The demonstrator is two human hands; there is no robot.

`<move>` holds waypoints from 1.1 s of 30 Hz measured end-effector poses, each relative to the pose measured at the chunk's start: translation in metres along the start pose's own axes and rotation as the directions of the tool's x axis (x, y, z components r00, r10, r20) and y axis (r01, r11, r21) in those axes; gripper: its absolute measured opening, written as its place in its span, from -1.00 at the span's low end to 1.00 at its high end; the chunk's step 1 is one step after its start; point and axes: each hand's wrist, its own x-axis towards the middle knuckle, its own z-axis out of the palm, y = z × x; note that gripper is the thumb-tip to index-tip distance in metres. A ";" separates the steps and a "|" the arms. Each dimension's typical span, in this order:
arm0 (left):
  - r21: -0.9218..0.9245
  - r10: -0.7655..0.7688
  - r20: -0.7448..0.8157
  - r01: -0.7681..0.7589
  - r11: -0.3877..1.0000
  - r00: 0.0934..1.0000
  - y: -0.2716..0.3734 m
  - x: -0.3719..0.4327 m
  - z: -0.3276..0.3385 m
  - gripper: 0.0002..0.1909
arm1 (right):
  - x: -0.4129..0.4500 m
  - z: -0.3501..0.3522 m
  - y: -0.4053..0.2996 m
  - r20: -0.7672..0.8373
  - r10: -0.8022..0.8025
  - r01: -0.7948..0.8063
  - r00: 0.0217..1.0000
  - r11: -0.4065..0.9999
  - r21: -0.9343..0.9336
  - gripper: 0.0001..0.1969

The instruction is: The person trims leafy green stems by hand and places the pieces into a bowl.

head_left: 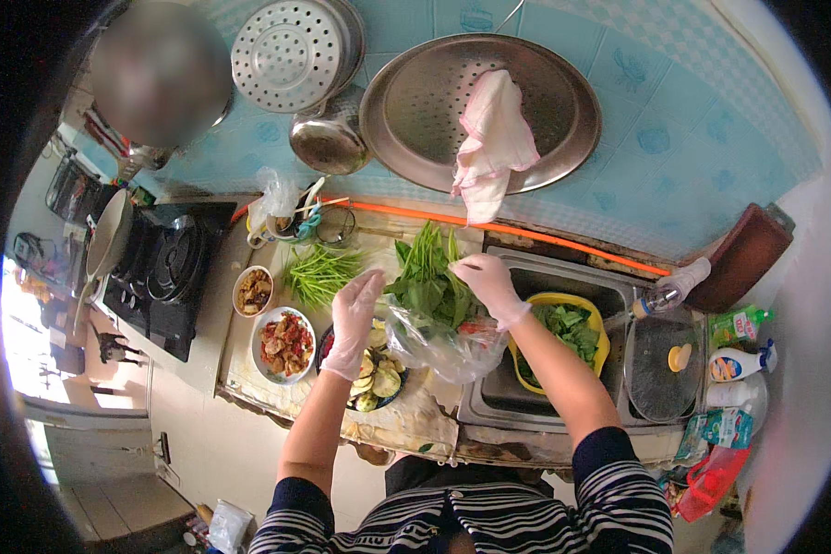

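My left hand [357, 315], in a clear thin glove, is raised over the counter between the pile of green stems [322, 273] and the leafy greens; its fingers are bunched, and I cannot tell whether anything is between them. My right hand [486, 284], gloved too, has its fingertips at the right edge of the leafy greens [426, 287]; its grip is unclear. The greens stick out of a clear plastic bag [450, 353]. Below my left hand, a plate of sliced vegetables [384, 384] is partly hidden. Cut leaves [569, 331] lie in a yellow basket [606, 346] in the sink.
Left on the counter are a bowl of cooked food [253, 291] and a larger bowl of reddish food [285, 345]. The sink [488, 401] is at right, with a glass lid [661, 388] beside its basin. A black cooktop [180, 332] stands far left; a cloth [495, 138] hangs above.
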 end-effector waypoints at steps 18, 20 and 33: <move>-0.130 0.020 0.334 0.025 0.991 0.942 0.089 -0.013 0.101 -0.86 | -0.090 -0.104 -0.030 0.404 -0.322 0.001 0.856 0.783 0.621 -0.74; -0.139 0.015 0.328 0.033 0.990 0.945 0.094 -0.018 0.106 -0.86 | -0.095 -0.109 -0.029 0.412 -0.294 -0.035 0.863 0.777 0.629 -0.74; -0.291 -0.174 0.111 0.199 0.936 0.979 0.090 -0.039 0.119 -0.86 | -0.115 -0.094 -0.008 0.345 -0.255 -0.095 0.903 0.665 0.740 -0.73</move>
